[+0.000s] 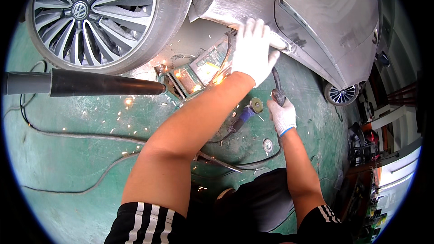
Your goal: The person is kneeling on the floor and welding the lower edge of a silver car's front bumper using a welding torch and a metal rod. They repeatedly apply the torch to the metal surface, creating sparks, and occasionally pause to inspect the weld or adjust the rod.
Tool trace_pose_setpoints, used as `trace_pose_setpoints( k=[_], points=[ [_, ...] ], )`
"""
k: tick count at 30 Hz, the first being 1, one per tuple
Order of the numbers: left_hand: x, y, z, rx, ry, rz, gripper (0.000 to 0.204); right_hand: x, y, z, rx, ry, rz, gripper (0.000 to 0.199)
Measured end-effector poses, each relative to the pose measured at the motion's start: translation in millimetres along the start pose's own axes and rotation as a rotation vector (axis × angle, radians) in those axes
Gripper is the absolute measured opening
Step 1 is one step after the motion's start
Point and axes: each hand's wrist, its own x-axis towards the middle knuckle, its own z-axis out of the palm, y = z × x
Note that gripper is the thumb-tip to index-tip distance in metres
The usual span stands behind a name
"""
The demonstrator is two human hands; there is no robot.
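Note:
My left hand [254, 52], in a white glove, reaches up to the lower body edge of a silver-grey car [325, 13]. Its fingers are stretched out over the sill [282, 45]. To the right and lower, my gloved right hand [283, 115] is wrapped round the dark handle of a welding torch [278, 94]. The torch's neck rises toward the sill, and its tip is hidden behind my left hand. Bright sparks [219, 79] scatter below and left of my left hand. An angle grinder [246, 116] lies on the floor between my forearms.
A floor jack [181, 79] stands under the car, its long black handle [108, 84] pointing left. The front wheel [108, 18] fills the upper left. Cables [90, 134] cross the green floor [81, 162]. A loose disc [267, 145] lies near my right forearm.

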Motion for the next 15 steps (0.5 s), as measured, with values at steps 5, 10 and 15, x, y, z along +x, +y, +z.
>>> trace_pose_setpoints(
  k=[5,10,15],
  points=[
    [-21,57,-2,-0.211,-0.119,0.189,0.077,4,9,5,0.017,0.02,-0.02,0.021],
    [-27,88,-5,-0.408,-0.107,0.256,0.076,43,54,-11,-0.412,0.027,-0.262,0.034],
    [-26,70,-5,-0.348,-0.11,0.211,0.077,19,15,-4,-0.18,-0.005,0.012,0.03]
  ],
)
